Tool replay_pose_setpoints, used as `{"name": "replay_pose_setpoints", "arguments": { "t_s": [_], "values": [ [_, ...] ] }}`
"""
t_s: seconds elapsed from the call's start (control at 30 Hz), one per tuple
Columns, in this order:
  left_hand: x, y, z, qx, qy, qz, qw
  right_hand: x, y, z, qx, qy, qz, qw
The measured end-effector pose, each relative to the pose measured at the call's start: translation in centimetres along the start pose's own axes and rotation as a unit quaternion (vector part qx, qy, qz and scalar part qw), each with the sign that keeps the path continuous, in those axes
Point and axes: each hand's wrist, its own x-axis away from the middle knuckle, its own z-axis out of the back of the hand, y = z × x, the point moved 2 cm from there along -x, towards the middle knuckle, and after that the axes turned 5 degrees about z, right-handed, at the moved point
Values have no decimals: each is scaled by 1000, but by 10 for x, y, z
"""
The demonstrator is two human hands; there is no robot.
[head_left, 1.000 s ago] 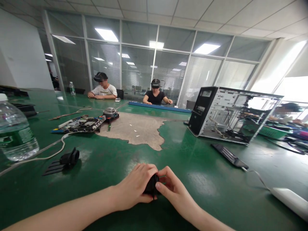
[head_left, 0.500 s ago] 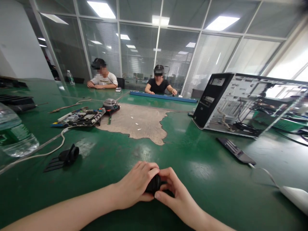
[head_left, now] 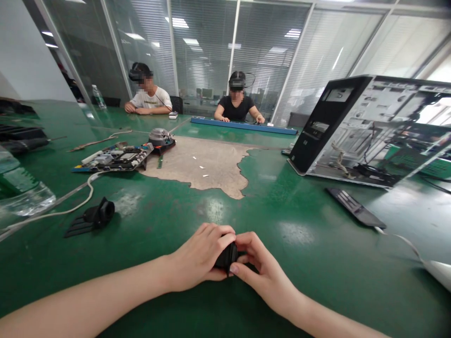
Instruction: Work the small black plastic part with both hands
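Note:
Low in the middle of the head view, my left hand (head_left: pixel 202 256) wraps over a small black plastic part (head_left: pixel 227 258), its palm covering most of it. From the other side, my right hand (head_left: pixel 259 265) curls its thumb and fingers against the part's ridged right edge. What kind of part it is I cannot make out, since both hands hide much of it. A black plastic piece with a round opening and flat prongs (head_left: pixel 93 218) lies on the green table (head_left: pixel 165 310), left of my hands.
A circuit board (head_left: pixel 116 158) and a metal-topped fan unit (head_left: pixel 162 140) sit at left, near a water bottle (head_left: pixel 21 183) and a white cable. An opened computer case (head_left: pixel 327 126) stands at right, behind a dark flat panel (head_left: pixel 355 206). Two people sit across the table by a blue bar (head_left: pixel 243 125).
The view has tipped downward, so the table's far side and the people appear higher. Both hands keep their hold on the black part, with little visible shift in the fingers.

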Motion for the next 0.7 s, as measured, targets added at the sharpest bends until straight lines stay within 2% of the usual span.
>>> {"name": "replay_pose_setpoints", "arguments": {
  "t_s": [0.17,0.5,0.7],
  "values": [
    [-2,0,0,15,-15,0,1000,-1,2,2,18,17,19,1000],
    [-5,-5,-5,29,-6,31,999,-4,4,7,0,14,20,1000],
    [-6,-6,-7,21,-1,23,1000,-5,4,9,5,19,25,999]
  ]
}}
